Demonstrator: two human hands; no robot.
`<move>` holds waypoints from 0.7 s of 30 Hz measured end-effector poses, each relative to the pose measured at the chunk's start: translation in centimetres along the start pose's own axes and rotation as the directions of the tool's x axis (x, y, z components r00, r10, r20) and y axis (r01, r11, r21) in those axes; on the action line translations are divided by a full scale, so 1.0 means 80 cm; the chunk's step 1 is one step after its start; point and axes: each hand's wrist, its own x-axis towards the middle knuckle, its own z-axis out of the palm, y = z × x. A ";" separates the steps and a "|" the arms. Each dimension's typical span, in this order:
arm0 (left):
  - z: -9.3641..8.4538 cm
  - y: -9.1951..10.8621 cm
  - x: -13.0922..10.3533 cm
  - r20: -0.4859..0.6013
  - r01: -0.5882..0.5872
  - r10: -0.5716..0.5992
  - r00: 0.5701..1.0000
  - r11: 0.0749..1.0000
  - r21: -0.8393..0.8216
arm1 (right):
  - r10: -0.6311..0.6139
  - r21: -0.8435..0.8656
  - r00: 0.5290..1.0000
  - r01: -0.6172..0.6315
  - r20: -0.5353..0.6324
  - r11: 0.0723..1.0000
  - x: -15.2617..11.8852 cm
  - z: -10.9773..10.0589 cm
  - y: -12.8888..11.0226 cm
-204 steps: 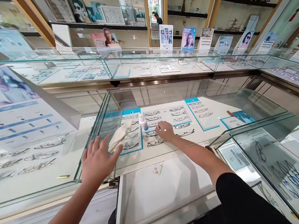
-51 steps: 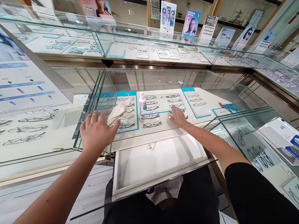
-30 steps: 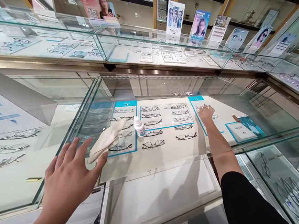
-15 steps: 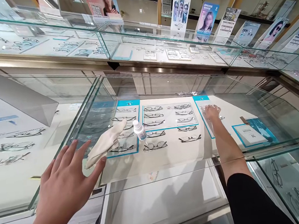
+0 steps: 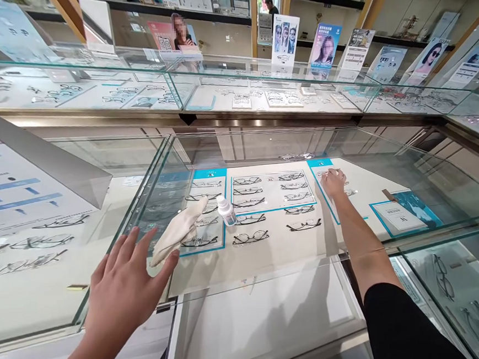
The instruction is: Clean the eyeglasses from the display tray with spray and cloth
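My left hand (image 5: 127, 282) is spread open over the glass top at the left, thumb and fingers wide apart. Just beyond it lies a crumpled cream cloth (image 5: 177, 231); whether the hand touches it I cannot tell. Beside the cloth stands a small white bottle (image 5: 226, 211) with a white cap. My right hand (image 5: 334, 183) reaches into the display case at the right-hand blue-edged panel (image 5: 319, 165). Its fingers are bent and drawn together, hiding what they hold, if anything. Parts of eyeglasses (image 5: 350, 192) show beside it.
Several eyeglasses (image 5: 250, 237) lie in rows inside the glass case. A branded white card (image 5: 402, 215) sits at the right. At left, a large sign (image 5: 23, 174) stands on the counter. Behind runs another glass showcase (image 5: 235, 119); an open white drawer (image 5: 267, 321) lies below.
The view has tilted up slightly, so the case sits a little lower in the picture. My left hand appears further right, still spread. My right hand stays at the same panel.
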 end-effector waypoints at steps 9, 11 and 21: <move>0.009 0.002 0.003 -0.006 -0.013 0.013 1.000 1.000 0.000 | -0.231 -0.072 0.970 0.237 0.077 0.969 -0.112 -0.012 -0.114; 0.010 0.003 0.004 -0.003 -0.017 0.017 1.000 1.000 -0.014 | -0.299 -0.068 0.947 0.308 0.116 0.949 -0.150 -0.020 -0.135; 0.016 0.010 0.005 -0.043 -0.039 0.036 0.998 0.997 -0.069 | -0.483 0.129 0.738 0.484 0.471 0.866 -0.356 -0.100 -0.160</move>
